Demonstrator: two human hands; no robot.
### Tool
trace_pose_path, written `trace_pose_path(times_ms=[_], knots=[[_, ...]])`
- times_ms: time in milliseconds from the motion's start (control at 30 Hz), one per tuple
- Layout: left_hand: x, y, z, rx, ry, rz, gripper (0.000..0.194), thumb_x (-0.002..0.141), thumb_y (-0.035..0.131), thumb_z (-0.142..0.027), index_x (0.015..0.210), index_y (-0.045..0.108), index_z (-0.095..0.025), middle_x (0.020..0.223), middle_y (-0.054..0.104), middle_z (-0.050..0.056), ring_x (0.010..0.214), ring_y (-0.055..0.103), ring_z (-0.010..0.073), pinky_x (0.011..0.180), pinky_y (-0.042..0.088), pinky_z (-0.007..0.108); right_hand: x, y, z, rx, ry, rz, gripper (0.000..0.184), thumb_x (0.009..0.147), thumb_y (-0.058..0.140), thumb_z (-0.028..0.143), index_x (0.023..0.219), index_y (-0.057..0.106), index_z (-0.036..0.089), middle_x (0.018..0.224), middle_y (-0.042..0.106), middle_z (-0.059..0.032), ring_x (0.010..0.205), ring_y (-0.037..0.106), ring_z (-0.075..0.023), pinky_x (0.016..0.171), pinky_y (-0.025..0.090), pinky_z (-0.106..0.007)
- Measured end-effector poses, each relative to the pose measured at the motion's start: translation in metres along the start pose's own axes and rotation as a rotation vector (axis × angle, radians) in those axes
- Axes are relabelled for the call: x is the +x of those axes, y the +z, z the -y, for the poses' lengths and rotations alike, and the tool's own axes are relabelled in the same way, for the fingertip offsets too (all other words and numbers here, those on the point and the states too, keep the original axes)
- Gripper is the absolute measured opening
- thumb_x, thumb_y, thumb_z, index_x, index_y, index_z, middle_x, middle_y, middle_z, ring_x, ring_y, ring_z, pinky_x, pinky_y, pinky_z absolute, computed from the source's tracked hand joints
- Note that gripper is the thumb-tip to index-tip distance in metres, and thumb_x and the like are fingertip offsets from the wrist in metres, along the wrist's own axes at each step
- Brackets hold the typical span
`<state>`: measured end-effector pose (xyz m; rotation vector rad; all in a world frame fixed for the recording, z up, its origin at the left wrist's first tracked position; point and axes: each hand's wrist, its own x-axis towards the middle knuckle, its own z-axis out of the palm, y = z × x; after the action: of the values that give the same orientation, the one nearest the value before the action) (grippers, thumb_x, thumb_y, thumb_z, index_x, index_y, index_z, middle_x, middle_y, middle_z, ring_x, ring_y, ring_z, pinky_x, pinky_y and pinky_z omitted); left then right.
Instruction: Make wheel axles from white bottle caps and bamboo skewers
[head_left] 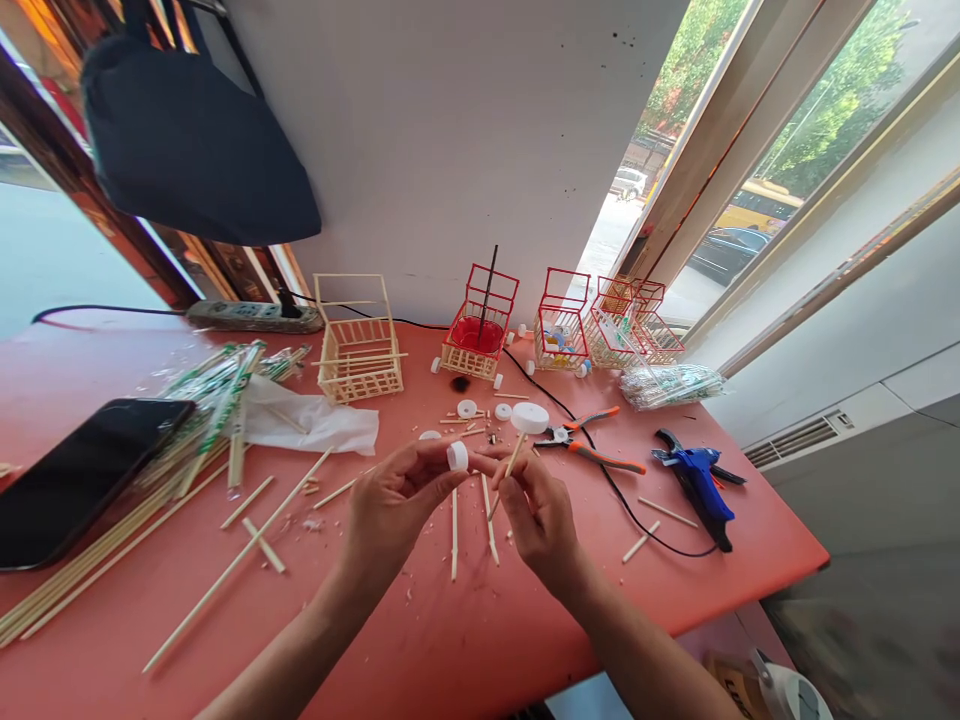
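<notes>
My left hand [394, 500] pinches a small white bottle cap [457, 456] between thumb and fingertips above the red table [465, 640]. My right hand [536, 510] grips a short wooden stick [514, 458] with a larger white cap [529, 417] fixed on its upper end. The two hands are close together, the small cap nearly touching the stick. Loose white caps [466, 408] and cut stick pieces [454, 520] lie on the table just beyond and below the hands.
Orange-handled pliers [592, 447] and a blue glue gun [697, 480] with a black cord lie right. Stick-built carts stand at the back: a plain one [358, 340] and red ones [480, 325]. Long sticks [112, 540], a phone [75, 475] and tissue [315, 420] lie left.
</notes>
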<state>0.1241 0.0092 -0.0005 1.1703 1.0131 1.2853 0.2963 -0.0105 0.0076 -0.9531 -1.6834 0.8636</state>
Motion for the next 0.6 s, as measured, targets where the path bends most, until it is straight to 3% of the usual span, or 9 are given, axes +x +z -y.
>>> trace_pose_path(times_ms=[133, 300, 433, 600], knots=[[0.0009, -0.002, 0.0045, 0.045, -0.004, -0.057, 0.033, 0.074, 0.08, -0.036, 0.1, 0.072, -0.019, 0.094, 0.082, 0.006, 0.093, 0.076, 0.0266, 0.088, 0.059, 0.039, 0.0006, 0.0009, -0.0012, 0.052, 0.031, 0.013, 0.015, 0.104, 0.044, 0.029, 0.092, 0.052, 0.024, 0.117, 0.072, -0.0086, 0.115, 0.064, -0.0211, 0.096, 0.048, -0.034], [-0.001, -0.0047, 0.0071, 0.285, 0.125, -0.129, 0.03, 0.077, 0.077, -0.038, 0.102, 0.072, -0.022, 0.094, 0.078, 0.004, 0.086, 0.074, 0.023, 0.082, 0.058, 0.036, 0.0038, 0.0014, 0.0015, 0.165, 0.137, 0.002, 0.021, 0.104, 0.046, 0.037, 0.089, 0.052, 0.024, 0.114, 0.074, -0.0072, 0.107, 0.066, -0.0213, 0.096, 0.047, -0.035], [-0.0049, -0.0035, 0.0043, 0.425, 0.212, -0.12, 0.026, 0.084, 0.073, -0.038, 0.105, 0.072, -0.022, 0.094, 0.077, 0.004, 0.086, 0.072, 0.0218, 0.082, 0.055, 0.035, 0.0073, -0.002, 0.001, 0.23, 0.226, 0.006, 0.024, 0.102, 0.05, 0.042, 0.087, 0.054, 0.024, 0.106, 0.076, -0.0052, 0.099, 0.067, -0.0205, 0.096, 0.047, -0.035], [-0.0071, -0.0023, 0.0028, 0.437, 0.215, -0.073, 0.021, 0.086, 0.071, -0.035, 0.103, 0.071, -0.022, 0.091, 0.077, 0.004, 0.086, 0.071, 0.0215, 0.082, 0.055, 0.035, 0.0092, -0.0048, -0.0023, 0.257, 0.224, -0.001, 0.025, 0.101, 0.052, 0.044, 0.088, 0.057, 0.024, 0.103, 0.075, -0.004, 0.103, 0.067, -0.0207, 0.096, 0.047, -0.033]])
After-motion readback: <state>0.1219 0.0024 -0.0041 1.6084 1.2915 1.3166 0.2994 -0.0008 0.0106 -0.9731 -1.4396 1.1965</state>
